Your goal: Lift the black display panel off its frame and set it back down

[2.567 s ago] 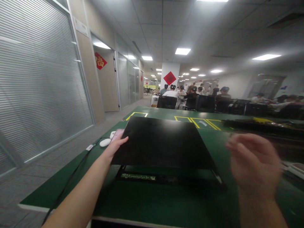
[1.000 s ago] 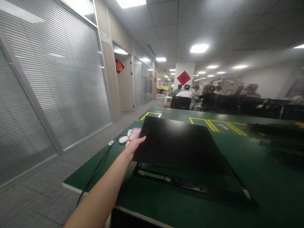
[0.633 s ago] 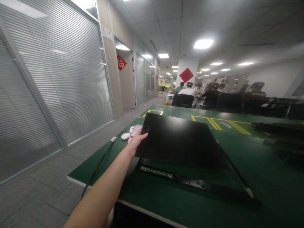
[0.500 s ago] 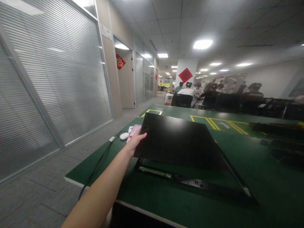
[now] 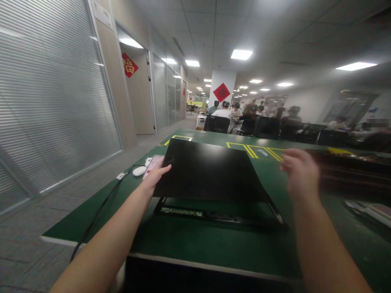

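My left hand (image 5: 158, 174) grips the left edge of a flat, glossy black screen panel (image 5: 207, 173), thumb on top and the other fingers hidden beneath. The panel is tilted, raised above a black frame (image 5: 229, 219) that lies on the green table (image 5: 238, 252). A strip of green circuit board (image 5: 181, 212) shows along the frame's near side. Right of the panel, apart from it, my right hand (image 5: 301, 175) is raised over the table. Motion smears its fingers, which look bent; nothing shows in them.
A pink-screened phone (image 5: 152, 166) and a white mouse-like object (image 5: 139, 171) lie at the left, near a black cable (image 5: 104, 207). Yellow tape outlines (image 5: 250, 150) mark the table's far side. Dark items (image 5: 351, 171) lie at the right. Several people sit beyond black chairs (image 5: 216, 123).
My right hand has come into view on the right. The view has turned right, and my left hand still holds the panel over the frame.
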`<action>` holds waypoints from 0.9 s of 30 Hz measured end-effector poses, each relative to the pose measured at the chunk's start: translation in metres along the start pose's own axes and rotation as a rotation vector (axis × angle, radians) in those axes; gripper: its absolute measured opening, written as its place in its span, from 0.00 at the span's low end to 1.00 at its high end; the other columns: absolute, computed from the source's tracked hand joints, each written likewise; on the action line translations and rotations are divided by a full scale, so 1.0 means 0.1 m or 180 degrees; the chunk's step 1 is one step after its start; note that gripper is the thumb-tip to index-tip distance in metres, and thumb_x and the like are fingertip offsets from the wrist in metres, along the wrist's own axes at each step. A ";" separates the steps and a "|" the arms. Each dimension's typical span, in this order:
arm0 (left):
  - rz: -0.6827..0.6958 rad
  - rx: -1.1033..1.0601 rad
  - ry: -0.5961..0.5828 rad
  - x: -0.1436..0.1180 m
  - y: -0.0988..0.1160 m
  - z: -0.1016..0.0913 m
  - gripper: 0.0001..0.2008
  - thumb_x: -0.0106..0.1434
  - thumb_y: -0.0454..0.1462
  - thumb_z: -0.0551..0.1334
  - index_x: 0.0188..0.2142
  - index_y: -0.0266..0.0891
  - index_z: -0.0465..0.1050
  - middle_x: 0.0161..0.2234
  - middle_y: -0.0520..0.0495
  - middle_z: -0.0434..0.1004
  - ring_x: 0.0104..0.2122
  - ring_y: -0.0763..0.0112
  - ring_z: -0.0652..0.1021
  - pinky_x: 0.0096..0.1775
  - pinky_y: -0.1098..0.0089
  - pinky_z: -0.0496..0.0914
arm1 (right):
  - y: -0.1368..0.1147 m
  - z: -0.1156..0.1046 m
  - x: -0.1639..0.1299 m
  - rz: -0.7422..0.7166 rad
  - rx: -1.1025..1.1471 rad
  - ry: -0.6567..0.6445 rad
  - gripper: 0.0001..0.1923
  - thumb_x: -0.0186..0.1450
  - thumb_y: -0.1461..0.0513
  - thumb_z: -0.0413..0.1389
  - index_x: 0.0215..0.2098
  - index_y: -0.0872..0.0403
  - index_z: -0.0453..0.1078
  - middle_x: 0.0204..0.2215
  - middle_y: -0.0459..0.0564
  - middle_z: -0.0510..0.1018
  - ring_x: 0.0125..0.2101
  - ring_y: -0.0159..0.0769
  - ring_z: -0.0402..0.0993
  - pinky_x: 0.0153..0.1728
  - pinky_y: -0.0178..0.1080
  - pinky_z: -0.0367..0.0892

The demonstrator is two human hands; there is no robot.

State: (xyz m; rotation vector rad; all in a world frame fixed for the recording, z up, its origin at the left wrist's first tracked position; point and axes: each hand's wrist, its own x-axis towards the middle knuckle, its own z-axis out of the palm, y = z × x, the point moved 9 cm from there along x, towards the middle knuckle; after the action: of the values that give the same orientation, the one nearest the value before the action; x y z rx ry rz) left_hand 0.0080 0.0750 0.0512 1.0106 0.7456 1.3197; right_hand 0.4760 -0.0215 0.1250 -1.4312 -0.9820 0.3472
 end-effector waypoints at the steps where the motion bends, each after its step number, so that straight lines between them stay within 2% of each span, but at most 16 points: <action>1: -0.0020 -0.0012 0.0047 0.01 -0.01 -0.02 0.35 0.48 0.34 0.74 0.57 0.42 0.68 0.44 0.43 0.83 0.42 0.53 0.83 0.45 0.57 0.78 | 0.09 0.03 0.00 0.0099 -0.0051 0.0003 0.16 0.65 0.58 0.57 0.50 0.56 0.75 0.45 0.55 0.78 0.40 0.36 0.74 0.35 0.35 0.70; 3: -0.0065 -0.0011 0.0096 0.03 -0.03 -0.04 0.35 0.47 0.35 0.74 0.56 0.42 0.69 0.43 0.43 0.83 0.41 0.51 0.83 0.44 0.57 0.78 | 0.39 0.11 -0.01 0.0530 -0.0163 -0.0057 0.13 0.60 0.62 0.60 0.42 0.55 0.78 0.38 0.54 0.80 0.35 0.36 0.74 0.27 0.33 0.68; 5: -0.0086 0.0011 0.0058 0.04 -0.03 -0.04 0.35 0.47 0.36 0.74 0.56 0.42 0.69 0.43 0.42 0.83 0.42 0.51 0.83 0.44 0.57 0.79 | 0.72 0.16 -0.05 0.0986 -0.0126 -0.0103 0.10 0.57 0.64 0.61 0.38 0.55 0.78 0.34 0.53 0.81 0.32 0.36 0.75 0.26 0.33 0.67; 7: -0.0055 0.0031 0.0005 0.03 -0.02 -0.02 0.35 0.48 0.36 0.74 0.56 0.42 0.69 0.43 0.43 0.83 0.42 0.51 0.83 0.44 0.58 0.79 | 0.93 0.29 -0.10 0.1241 0.0196 -0.0547 0.11 0.57 0.65 0.61 0.39 0.55 0.78 0.32 0.53 0.82 0.31 0.36 0.77 0.27 0.33 0.68; 8: -0.0036 0.0030 -0.0011 0.01 0.00 0.00 0.34 0.49 0.36 0.74 0.56 0.42 0.69 0.43 0.43 0.83 0.42 0.51 0.83 0.44 0.58 0.79 | 0.99 0.30 -0.12 0.1296 0.0377 -0.0616 0.12 0.56 0.67 0.61 0.39 0.55 0.78 0.32 0.53 0.82 0.31 0.36 0.77 0.27 0.33 0.69; 11: -0.0001 0.0052 -0.0069 -0.03 0.02 0.04 0.34 0.50 0.36 0.74 0.57 0.43 0.69 0.45 0.44 0.83 0.43 0.52 0.83 0.45 0.58 0.78 | 1.05 0.30 -0.18 0.1380 0.0704 -0.0722 0.13 0.54 0.70 0.61 0.38 0.54 0.78 0.32 0.52 0.83 0.30 0.35 0.79 0.30 0.33 0.72; 15: 0.0032 0.0122 -0.0081 -0.01 0.00 0.05 0.34 0.49 0.35 0.74 0.57 0.42 0.70 0.45 0.43 0.82 0.45 0.50 0.82 0.46 0.56 0.77 | 1.03 0.29 -0.20 0.1248 0.0545 -0.0745 0.11 0.53 0.70 0.63 0.35 0.54 0.78 0.31 0.52 0.83 0.32 0.39 0.80 0.33 0.37 0.75; 18: -0.0093 0.0179 0.0010 0.05 -0.09 -0.02 0.30 0.48 0.36 0.73 0.53 0.41 0.74 0.45 0.43 0.83 0.45 0.48 0.82 0.46 0.55 0.77 | 1.05 0.31 -0.20 0.1124 0.0410 -0.0772 0.11 0.52 0.69 0.66 0.34 0.54 0.77 0.30 0.52 0.83 0.33 0.41 0.80 0.34 0.39 0.75; 24: -0.0455 0.0222 0.0279 0.07 -0.21 -0.18 0.31 0.47 0.35 0.71 0.53 0.41 0.75 0.41 0.42 0.84 0.37 0.51 0.84 0.35 0.61 0.79 | 1.25 0.29 -0.22 0.1452 -0.0058 -0.0694 0.10 0.51 0.69 0.66 0.32 0.54 0.77 0.27 0.51 0.82 0.27 0.36 0.77 0.25 0.33 0.69; 27: -0.0511 0.0206 0.0271 0.05 -0.20 -0.20 0.32 0.46 0.34 0.71 0.53 0.42 0.75 0.40 0.43 0.84 0.36 0.52 0.84 0.35 0.62 0.79 | 1.29 0.31 -0.24 0.1590 0.0092 -0.0731 0.08 0.53 0.69 0.64 0.32 0.56 0.77 0.25 0.51 0.80 0.24 0.31 0.73 0.22 0.30 0.65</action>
State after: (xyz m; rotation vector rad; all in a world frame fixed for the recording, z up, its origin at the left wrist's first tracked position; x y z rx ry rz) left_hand -0.0005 0.0840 0.0257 0.9300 0.9202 1.2115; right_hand 0.4837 0.0032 -0.0073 -1.6263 -0.7837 0.9045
